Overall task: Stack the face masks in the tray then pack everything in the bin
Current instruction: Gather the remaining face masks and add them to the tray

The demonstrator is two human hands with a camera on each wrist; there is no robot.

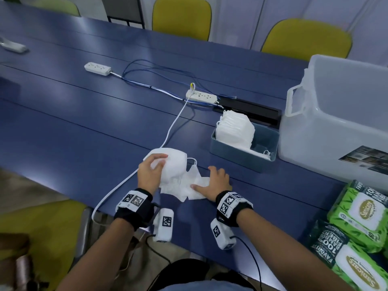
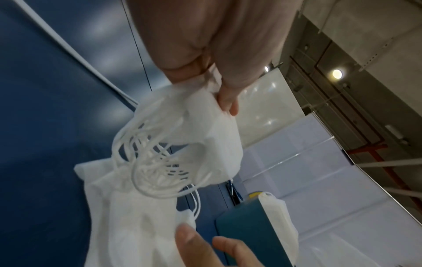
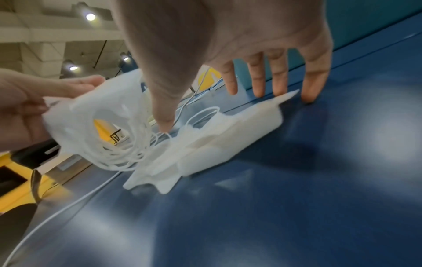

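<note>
My left hand [image 1: 152, 169] [image 2: 205, 77] grips a bundle of several white face masks [image 1: 174, 164] [image 2: 214, 137] [image 3: 91, 112], lifted off the blue table with its ear loops hanging. More loose masks [image 1: 189, 187] [image 2: 128, 225] [image 3: 217, 139] lie flat on the table beneath. My right hand [image 1: 216, 181] [image 3: 251, 59] rests over them with straight, spread fingers touching the masks and the table. The teal tray [image 1: 237, 154] [image 2: 246, 234] stands to the right, with a stack of masks [image 1: 235, 131] on edge in its left part. The clear bin [image 1: 340, 127] stands further right.
Two white power strips [image 1: 97, 68] [image 1: 201, 96] and their cables [image 1: 168, 131] cross the table behind the masks. Green wet-wipe packs [image 1: 357, 219] lie at the near right. Yellow chairs [image 1: 181, 16] line the far edge, and another one stands at the near left.
</note>
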